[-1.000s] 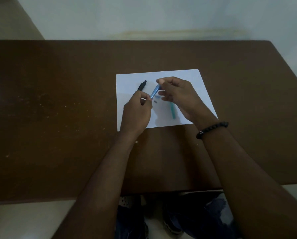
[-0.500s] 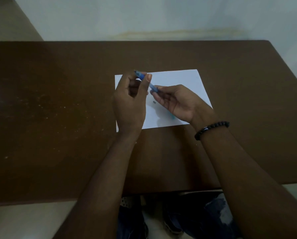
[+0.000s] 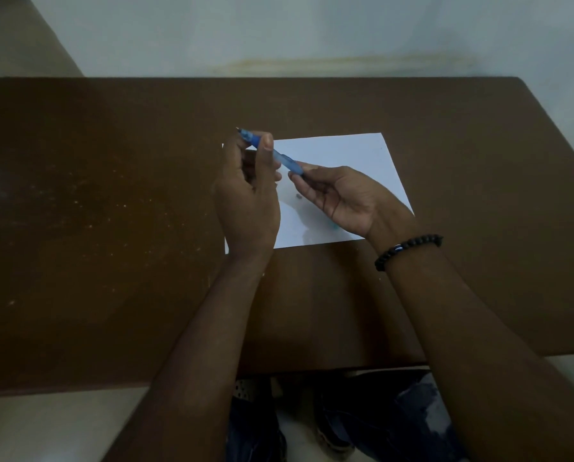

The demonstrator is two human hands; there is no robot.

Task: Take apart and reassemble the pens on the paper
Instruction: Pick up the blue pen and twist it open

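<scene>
A blue pen [image 3: 284, 159] is held in the air above a white sheet of paper [image 3: 349, 155] on the brown table. My left hand [image 3: 249, 195] pinches the pen's front part near its tip, which points up and left. My right hand [image 3: 335, 195] grips the pen's rear end with fingertips, palm turned up. A small dark part [image 3: 299, 196] lies on the paper between the hands. A bit of teal pen piece [image 3: 334, 225] shows under my right hand. The black pen seen earlier is hidden behind my left hand.
The brown table [image 3: 112, 228] spreads wide on both sides of the paper, with pale specks on its left half. A light wall runs behind its far edge. My legs and shoes show below the near edge.
Both hands lifted the blue pen up off the paper. My left hand turned upright and now covers the black pen. My right hand rolled palm up.
</scene>
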